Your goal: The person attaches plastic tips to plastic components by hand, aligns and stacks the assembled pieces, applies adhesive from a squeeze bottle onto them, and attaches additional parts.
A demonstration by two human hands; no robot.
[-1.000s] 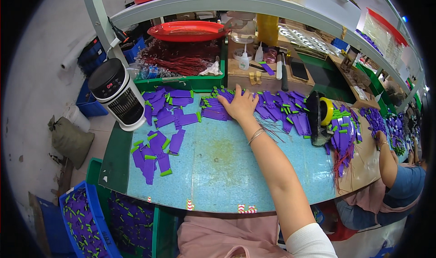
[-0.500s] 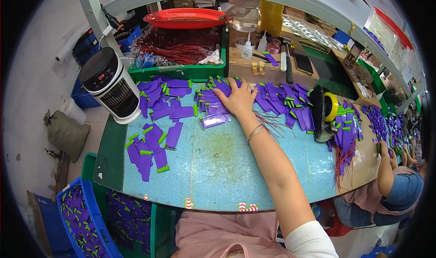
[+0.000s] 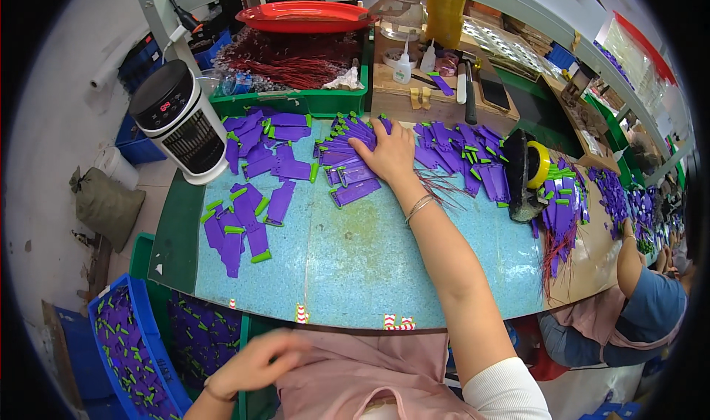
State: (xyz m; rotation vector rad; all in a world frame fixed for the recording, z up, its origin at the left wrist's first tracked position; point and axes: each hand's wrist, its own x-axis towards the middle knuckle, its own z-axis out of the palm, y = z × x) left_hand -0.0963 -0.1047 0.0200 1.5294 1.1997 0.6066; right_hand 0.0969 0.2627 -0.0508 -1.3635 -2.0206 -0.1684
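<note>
We press our right hand (image 3: 387, 156), fingers spread flat, on a pile of purple plastic pieces (image 3: 347, 157) at the far side of the blue table (image 3: 355, 257). Our left hand (image 3: 255, 364) hovers blurred by our lap, holding nothing visible.

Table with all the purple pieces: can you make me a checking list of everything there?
Surface: blue-green table, mostly bare near the person.
Job's things: purple pieces with green tips heaped at the far side; smaller group at left.
Clutter: tape rolls, bottles.
Hands: right hand flat on the heap, fingers spread; left hand low over the lap, blurred.
Cables: red wire bundle in green crate.
Surroundings: small heater, blue bin, another person at right.
</note>
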